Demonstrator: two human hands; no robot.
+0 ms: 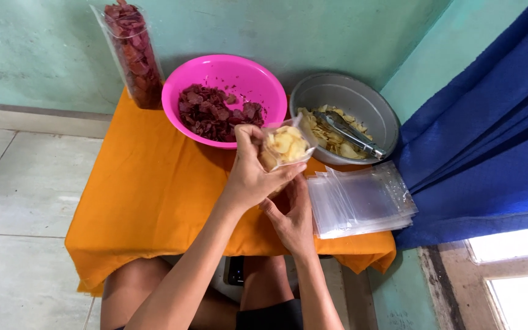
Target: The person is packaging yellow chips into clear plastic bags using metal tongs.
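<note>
Both hands hold a clear plastic bag of pale yellow chips (285, 146) above the orange-covered table (148, 195). My left hand (249, 174) grips the bag's upper side, fingers curled round its mouth. Beneath it, my right hand (291, 214) supports the bag's lower end. Just behind the bag stand a pink bowl (227, 76) of dark red chips and a grey metal bowl (362, 104) of yellow chips with metal tongs (349, 131) lying in it.
A stack of empty clear plastic bags (362, 201) lies at the table's right. A tall filled bag of red chips (132, 55) leans on the green wall at the back left. A blue curtain (490, 134) hangs at the right. Tiled floor (19, 201) lies left.
</note>
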